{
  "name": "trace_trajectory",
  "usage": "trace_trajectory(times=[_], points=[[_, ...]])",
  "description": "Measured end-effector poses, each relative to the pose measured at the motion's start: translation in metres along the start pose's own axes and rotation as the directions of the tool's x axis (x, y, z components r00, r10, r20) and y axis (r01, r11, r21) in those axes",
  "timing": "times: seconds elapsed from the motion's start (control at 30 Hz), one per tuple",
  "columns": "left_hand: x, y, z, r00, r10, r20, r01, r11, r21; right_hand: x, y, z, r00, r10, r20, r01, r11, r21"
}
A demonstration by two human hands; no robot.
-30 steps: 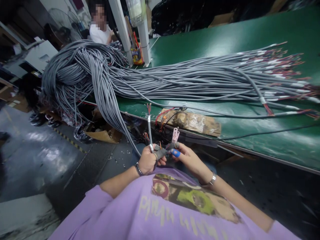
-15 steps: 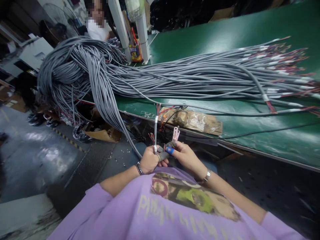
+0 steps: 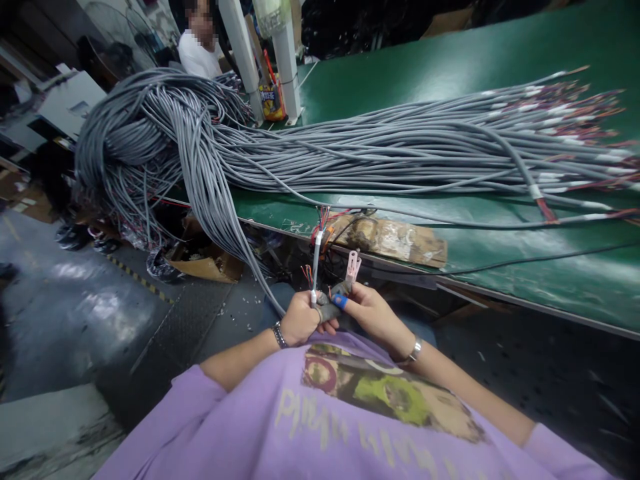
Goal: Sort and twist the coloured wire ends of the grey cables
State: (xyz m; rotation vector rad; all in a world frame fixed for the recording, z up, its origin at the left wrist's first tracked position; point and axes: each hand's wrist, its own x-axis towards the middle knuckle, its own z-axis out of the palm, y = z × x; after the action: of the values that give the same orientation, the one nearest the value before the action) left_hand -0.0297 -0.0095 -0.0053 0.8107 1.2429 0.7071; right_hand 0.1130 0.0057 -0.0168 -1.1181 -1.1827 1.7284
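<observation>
A green worktable (image 3: 425,67) bears heaped round grey cables (image 3: 350,160). Lettering on the lilac cloth shirt (image 3: 225,413) and yellow-and-dark packet (image 3: 271,104) is illegible. Near the table's edge, the left hand (image 3: 303,319) clasps an upright white-banded grey cable end (image 3: 317,259); the right hand (image 3: 373,312) grips a slotted pale-pink tool (image 3: 353,265).

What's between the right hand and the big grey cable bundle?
Head view: a pink clip, then a taped brown board and one grey cable on the green table.
</observation>
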Motion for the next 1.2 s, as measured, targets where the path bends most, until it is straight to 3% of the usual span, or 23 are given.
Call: trace_trajectory(times=[0.1,0.3,0.57,0.9,1.2], points=[[0.000,0.000,-0.001,1.000,0.002,-0.003,-0.002,1.000,0.006,-0.001,-0.002,0.000,0.998,0.013,0.055,-0.014,1.000,0.019],[0.001,-0.003,-0.001,1.000,-0.002,0.002,0.002,1.000,0.008,-0.002,-0.002,-0.001,0.999,0.020,0.045,-0.020,1.000,0.000],[0.000,-0.002,0.000,0.999,0.024,-0.046,-0.025,0.999,-0.022,-0.003,0.011,0.010,0.983,-0.016,-0.181,0.018,1.000,0.009],[0.000,-0.001,-0.002,0.990,0.042,-0.138,-0.053,0.995,-0.084,-0.002,0.009,0.003,0.992,0.050,-0.117,-0.037,0.994,0.105],[0.002,-0.001,0.000,0.986,0.031,-0.165,-0.050,0.992,-0.113,-0.003,0.005,0.004,0.986,0.040,-0.160,-0.027,0.996,0.082]])
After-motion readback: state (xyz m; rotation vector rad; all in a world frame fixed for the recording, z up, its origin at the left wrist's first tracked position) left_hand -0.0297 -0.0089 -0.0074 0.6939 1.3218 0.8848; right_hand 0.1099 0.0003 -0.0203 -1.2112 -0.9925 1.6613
